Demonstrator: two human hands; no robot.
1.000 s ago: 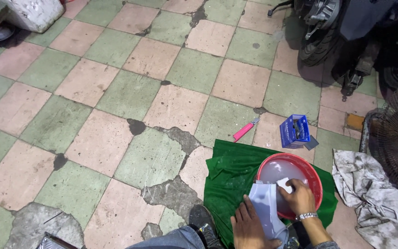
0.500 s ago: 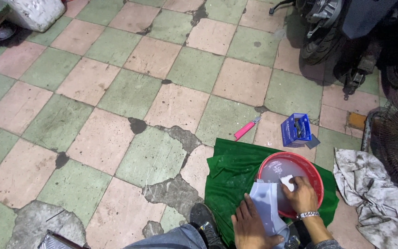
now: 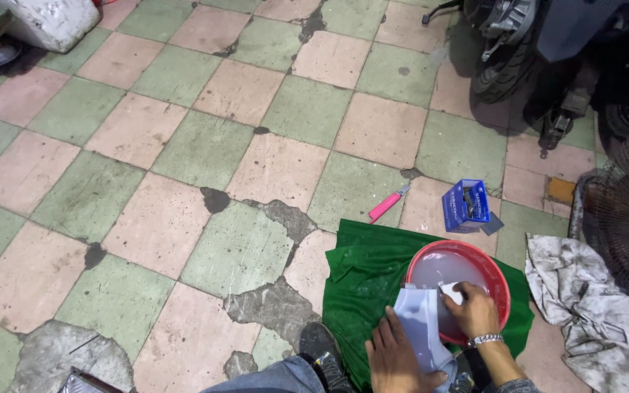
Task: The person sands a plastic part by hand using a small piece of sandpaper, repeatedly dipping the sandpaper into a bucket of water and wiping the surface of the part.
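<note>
— Where's the pale sheet (image 3: pixel 420 320)?
— Over the red basin (image 3: pixel 500 280) rim, on green cloth (image 3: pixel 365 273). Your left hand (image 3: pixel 394 356) presses it flat, fingers spread — your right hand (image 3: pixel 475 311) pinches a small white piece (image 3: pixel 451 292).

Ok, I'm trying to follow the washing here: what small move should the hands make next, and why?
Probably a short rubbing stroke with the right hand down the pale sheet. That hand holds a small white piece at the sheet's upper edge, over the red basin of cloudy water, while the left hand presses the sheet's lower part flat.
</note>
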